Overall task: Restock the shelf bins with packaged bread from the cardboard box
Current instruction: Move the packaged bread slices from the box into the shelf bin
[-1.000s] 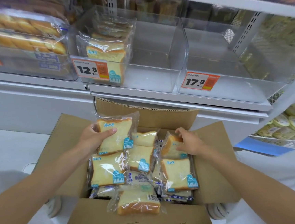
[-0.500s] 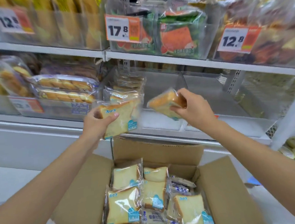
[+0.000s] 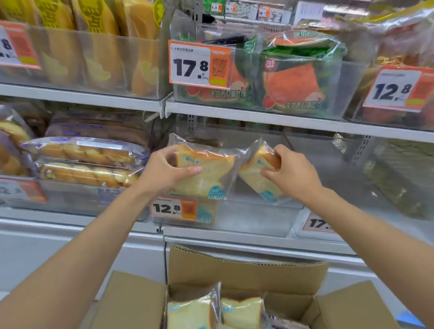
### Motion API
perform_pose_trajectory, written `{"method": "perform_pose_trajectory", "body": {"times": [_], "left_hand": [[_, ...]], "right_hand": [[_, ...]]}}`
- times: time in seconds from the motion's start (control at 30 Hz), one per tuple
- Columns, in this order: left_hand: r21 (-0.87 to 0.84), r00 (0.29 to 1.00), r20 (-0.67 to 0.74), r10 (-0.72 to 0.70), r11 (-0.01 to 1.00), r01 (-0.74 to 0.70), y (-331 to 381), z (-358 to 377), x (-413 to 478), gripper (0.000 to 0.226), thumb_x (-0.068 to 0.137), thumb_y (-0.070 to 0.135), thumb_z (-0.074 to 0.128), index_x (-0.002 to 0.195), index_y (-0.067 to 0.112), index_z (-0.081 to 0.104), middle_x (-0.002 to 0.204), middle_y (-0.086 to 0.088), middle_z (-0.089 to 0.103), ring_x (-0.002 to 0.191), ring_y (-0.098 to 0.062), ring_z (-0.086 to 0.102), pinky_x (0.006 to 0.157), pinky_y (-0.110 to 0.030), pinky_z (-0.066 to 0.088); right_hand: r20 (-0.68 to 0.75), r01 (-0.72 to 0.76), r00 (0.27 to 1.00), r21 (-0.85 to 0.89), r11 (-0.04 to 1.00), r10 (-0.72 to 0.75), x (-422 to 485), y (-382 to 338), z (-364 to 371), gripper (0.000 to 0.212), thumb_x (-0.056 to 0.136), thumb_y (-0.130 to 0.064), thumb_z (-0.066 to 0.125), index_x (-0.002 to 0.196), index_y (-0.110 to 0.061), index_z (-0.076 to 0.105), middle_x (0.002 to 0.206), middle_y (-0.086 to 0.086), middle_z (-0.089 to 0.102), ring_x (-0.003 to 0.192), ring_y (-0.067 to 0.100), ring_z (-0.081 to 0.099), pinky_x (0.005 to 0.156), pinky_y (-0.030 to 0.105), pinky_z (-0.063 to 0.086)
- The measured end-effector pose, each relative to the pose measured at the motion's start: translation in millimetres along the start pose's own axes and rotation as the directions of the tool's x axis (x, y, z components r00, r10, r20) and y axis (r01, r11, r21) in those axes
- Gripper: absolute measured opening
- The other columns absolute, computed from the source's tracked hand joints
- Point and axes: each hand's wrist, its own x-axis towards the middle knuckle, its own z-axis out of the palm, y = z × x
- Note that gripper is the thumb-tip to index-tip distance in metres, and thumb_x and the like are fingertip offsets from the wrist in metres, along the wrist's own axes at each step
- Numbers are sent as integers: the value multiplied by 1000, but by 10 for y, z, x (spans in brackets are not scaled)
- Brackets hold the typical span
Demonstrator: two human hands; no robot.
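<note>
Two packets are held at the front edge of the clear bin [image 3: 255, 221]: the left packet [image 3: 206, 170] is clamped in the curled fingers of the left hand [image 3: 166, 172], and the right packet [image 3: 258, 179] in those of the right hand [image 3: 293, 176]. Open room is seen inside the bin behind them. The cardboard box [image 3: 245, 264] is set below the bin.

One head-worn wide-angle view, close to the shelves [image 3: 259, 120], faces them and tilts down — the cardboard box [image 3: 245, 265] fills its lower edge.

The cardboard box [image 3: 246, 266] stands below and in front of the lower shelf [image 3: 243, 236], with bread packs [image 3: 190, 321] lying inside it. Above it, at the front of the middle bin [image 3: 255, 221], the left hand [image 3: 164, 173] holds the left pack [image 3: 206, 173] just beside the right pack [image 3: 256, 179], which is in the right hand [image 3: 290, 173]. Roll packs [image 3: 87, 160] lie stacked in the bin to the left.
</note>
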Motion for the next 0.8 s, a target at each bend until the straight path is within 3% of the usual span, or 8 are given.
{"method": "perform_pose_trajectory", "body": {"times": [0.1,0.2,0.33,0.47,0.57,0.63,0.7,0.8], "left_hand": [[137,995,104,-13,991,-1,-159,-64,75,45,66,26,90,106,22,72,98,-8,75,91,-29,70,78,-42,60],[178,998,21,61,982,-64,-140,-31,144,40,68,19,88,104,17,71,88,1,74,68,-3,66,60,-20,55],[192,993,-31,112,976,-104,-168,132,138,40,65,25,89,101,19,71,87,6,73,71,-2,65,66,-23,54],[437,996,34,86,895,-92,-197,0,68,66,57,45,88,116,27,64,99,13,71,86,-4,65,79,-30,56],[539,994,-7,106,838,-86,-119,-108,0,112,54,45,90,146,37,27,130,10,51,113,-11,54,94,-30,47],[725,952,-25,304,661,-192,-15,-85,-68,126,63,41,88,155,32,2,154,1,27,137,-18,33,110,-35,32],[858,821,138,555,347,-379,111,60,-102,107,74,45,70,156,18,6,162,-9,14,149,-23,15,120,-42,17],[855,792,419,445,99,-509,57,306,-60,76,92,54,33,155,14,20,161,-6,21,150,-20,17,121,-47,12]], "right_hand": [[24,-74,997,55,996,73,-9,84,226,33,79,-38,72,86,-21,45,89,4,62,89,33,59,69,37,44],[40,-70,997,67,995,68,12,72,349,32,80,-40,72,95,-20,52,94,3,65,89,30,60,72,38,48],[29,-70,997,81,994,68,53,50,430,30,81,-39,71,95,-21,51,94,3,65,89,31,61,70,38,48],[42,-66,997,73,995,63,86,68,432,32,82,-40,71,97,-22,51,97,2,65,91,29,61,71,37,48],[56,-54,997,84,995,50,118,66,389,36,82,-40,72,106,-20,54,103,2,65,92,26,62,74,37,51],[61,-60,997,104,993,54,130,72,380,37,82,-40,72,108,-19,55,105,2,65,94,25,62,77,39,53],[63,-71,996,119,990,64,132,74,382,39,82,-39,72,111,-18,56,106,2,65,93,25,62,78,40,54],[68,-71,996,129,989,63,120,61,383,38,83,-39,72,111,-18,55,106,1,65,91,21,62,76,38,55]]}}
